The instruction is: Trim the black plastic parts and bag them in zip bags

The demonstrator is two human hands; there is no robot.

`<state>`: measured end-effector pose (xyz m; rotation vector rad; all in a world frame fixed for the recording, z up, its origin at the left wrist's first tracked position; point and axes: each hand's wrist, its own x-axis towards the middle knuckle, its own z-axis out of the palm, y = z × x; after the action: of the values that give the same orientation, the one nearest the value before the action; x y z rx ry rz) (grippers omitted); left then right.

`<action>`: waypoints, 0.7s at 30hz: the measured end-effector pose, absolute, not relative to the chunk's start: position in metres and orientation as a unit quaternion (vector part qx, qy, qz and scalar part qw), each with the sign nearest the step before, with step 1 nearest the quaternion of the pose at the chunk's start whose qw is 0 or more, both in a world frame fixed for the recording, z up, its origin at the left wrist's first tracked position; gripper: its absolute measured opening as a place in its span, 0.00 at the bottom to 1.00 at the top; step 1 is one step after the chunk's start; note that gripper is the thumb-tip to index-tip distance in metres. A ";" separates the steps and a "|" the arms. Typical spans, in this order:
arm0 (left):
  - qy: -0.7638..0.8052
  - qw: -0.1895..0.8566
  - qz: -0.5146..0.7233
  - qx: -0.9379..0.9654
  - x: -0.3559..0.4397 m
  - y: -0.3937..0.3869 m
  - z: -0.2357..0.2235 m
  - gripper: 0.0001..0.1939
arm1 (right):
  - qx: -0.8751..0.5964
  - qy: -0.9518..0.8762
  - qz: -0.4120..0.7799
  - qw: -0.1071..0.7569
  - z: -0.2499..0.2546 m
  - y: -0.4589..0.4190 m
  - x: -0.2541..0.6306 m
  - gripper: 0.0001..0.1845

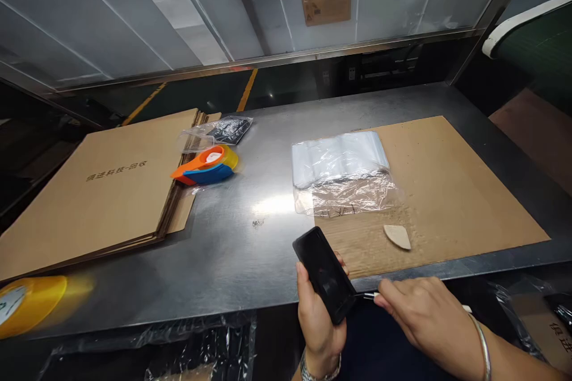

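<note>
My left hand [316,315] grips a black phone [325,274] at the near edge of the steel table [232,232], screen up and dark. My right hand [424,318] is closed in a pinch on a thin tool [369,296] whose tip touches the phone's lower right end. Both hands hover just past the table's front edge. Beyond the phone lie a stack of clear plastic bags [342,172] and a small pale wedge-shaped piece [397,236] on a brown cardboard sheet [451,190].
A stack of flat cardboard [98,202] lies at left, with an orange and blue tape dispenser [208,166] and a bagged dark item [227,130] beside it. A yellow tape roll [27,303] sits at the near left corner. Plastic-wrapped goods sit below the table front.
</note>
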<state>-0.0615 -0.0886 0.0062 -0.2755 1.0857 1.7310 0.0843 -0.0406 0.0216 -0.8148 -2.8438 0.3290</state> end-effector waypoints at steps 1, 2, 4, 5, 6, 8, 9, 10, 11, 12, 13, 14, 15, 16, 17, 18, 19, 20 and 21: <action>0.456 0.514 0.717 -0.112 -0.061 -0.089 0.006 0.26 | -0.273 -0.953 0.101 0.086 0.021 -0.041 0.084 0.23; 0.462 0.514 0.714 -0.111 -0.061 -0.089 0.005 0.26 | -0.272 -0.954 0.090 0.090 0.021 -0.041 0.084 0.23; 0.473 0.511 0.709 -0.107 -0.060 -0.090 0.004 0.27 | -0.270 -0.956 0.068 0.092 0.020 -0.043 0.084 0.23; 0.477 0.508 0.709 -0.104 -0.060 -0.090 0.004 0.27 | -0.269 -0.957 0.061 0.090 0.019 -0.043 0.084 0.23; 0.481 0.504 0.710 -0.100 -0.060 -0.091 0.003 0.27 | -0.270 -0.957 0.057 0.086 0.017 -0.044 0.084 0.23; 0.493 0.492 0.712 -0.088 -0.058 -0.091 0.002 0.27 | -0.273 -0.958 0.058 0.073 0.014 -0.045 0.084 0.23; 0.501 0.484 0.713 -0.083 -0.058 -0.091 0.001 0.28 | -0.276 -0.957 0.061 0.065 0.011 -0.046 0.085 0.23; 0.508 0.476 0.714 -0.078 -0.057 -0.091 0.000 0.28 | -0.280 -0.956 0.066 0.057 0.009 -0.047 0.085 0.23; 0.512 0.469 0.716 -0.073 -0.057 -0.091 -0.001 0.28 | -0.285 -0.954 0.073 0.047 0.007 -0.047 0.086 0.23; 0.513 0.462 0.720 -0.068 -0.056 -0.092 -0.002 0.27 | -0.291 -0.952 0.082 0.037 0.005 -0.048 0.086 0.23; 0.512 0.457 0.725 -0.062 -0.055 -0.092 -0.003 0.27 | -0.299 -0.949 0.094 0.025 0.004 -0.048 0.087 0.24; 0.508 0.455 0.730 -0.056 -0.055 -0.093 -0.005 0.27 | -0.309 -0.945 0.111 0.014 0.003 -0.047 0.087 0.24; 0.504 0.453 0.734 -0.050 -0.054 -0.094 -0.007 0.28 | -0.320 -0.937 0.139 0.005 0.002 -0.046 0.087 0.25; 0.501 0.449 0.739 -0.043 -0.054 -0.095 -0.008 0.28 | -0.332 -0.925 0.187 -0.001 0.002 -0.046 0.087 0.25; 0.498 0.441 0.746 -0.036 -0.053 -0.095 -0.010 0.29 | -0.338 -0.903 0.264 -0.015 0.002 -0.045 0.087 0.25; 0.493 0.433 0.754 -0.028 -0.053 -0.095 -0.010 0.29 | -0.339 -0.867 0.363 -0.038 0.003 -0.044 0.087 0.25; 0.486 0.429 0.761 -0.020 -0.052 -0.095 -0.010 0.29 | -0.335 -0.827 0.447 -0.062 0.003 -0.044 0.087 0.26; 0.477 0.425 0.769 -0.010 -0.052 -0.095 -0.010 0.29 | -0.325 -0.775 0.535 -0.090 0.003 -0.045 0.087 0.26; 0.466 0.421 0.778 0.001 -0.051 -0.094 -0.008 0.28 | -0.308 -0.709 0.623 -0.122 0.003 -0.046 0.086 0.26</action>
<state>-0.0514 -0.0940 -0.0085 0.0016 1.1682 1.9481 0.0862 -0.0455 0.0032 -1.0507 -2.4187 2.1250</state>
